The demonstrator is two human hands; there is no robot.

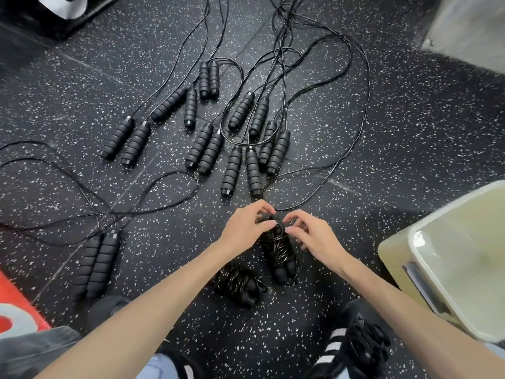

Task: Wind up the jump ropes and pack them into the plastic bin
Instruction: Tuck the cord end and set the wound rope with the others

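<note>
The person appears to be finishing the winding of one rope. Both hands work at the far end of a wound bundle (278,253) that lies on the floor (410,138) between them. The left hand (246,225) has its fingers curled over the top of the bundle and seems to grip it there. The right hand (308,232), at 3 o'clock from the left, pinches the cord's last loop near the tip. Judging from this, the next move calls for tucking that loose end under the coils so it holds, then lifting the bundle to the plastic bin (464,258), which stands open at 3 o'clock from the hands, near the right forearm.

A second finished bundle (237,283) lies at 7 o'clock from the first, just beside it. The unwound ropes (232,127) sprawl at 12 o'clock, well apart from the hands, and one more pair of handles (99,261) lies at 9 o'clock.
</note>
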